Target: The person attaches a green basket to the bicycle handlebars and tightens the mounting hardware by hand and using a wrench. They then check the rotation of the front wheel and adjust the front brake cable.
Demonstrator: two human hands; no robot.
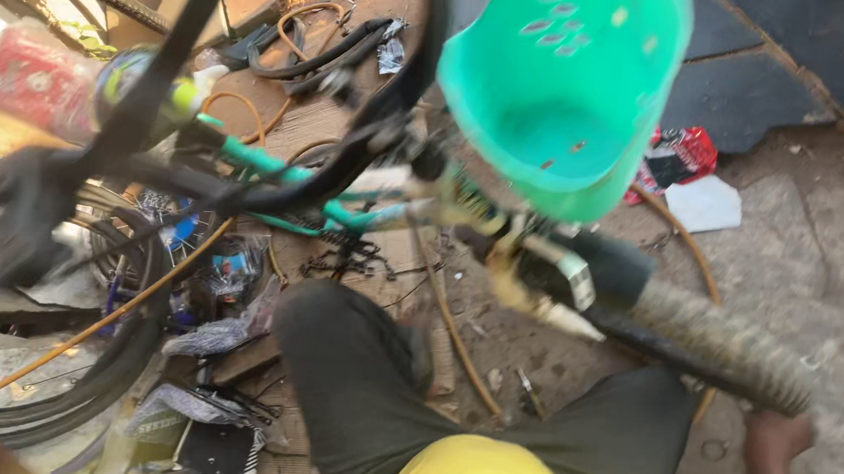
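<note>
While the hands lie out of view, a green bicycle frame runs left to right above the seated person's dark trousers, its green basket opening toward the camera.

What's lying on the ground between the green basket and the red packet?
Head view: between the green basket and the red packet, only bare dirt ground shows; a white scrap lies just below that stretch.
</note>
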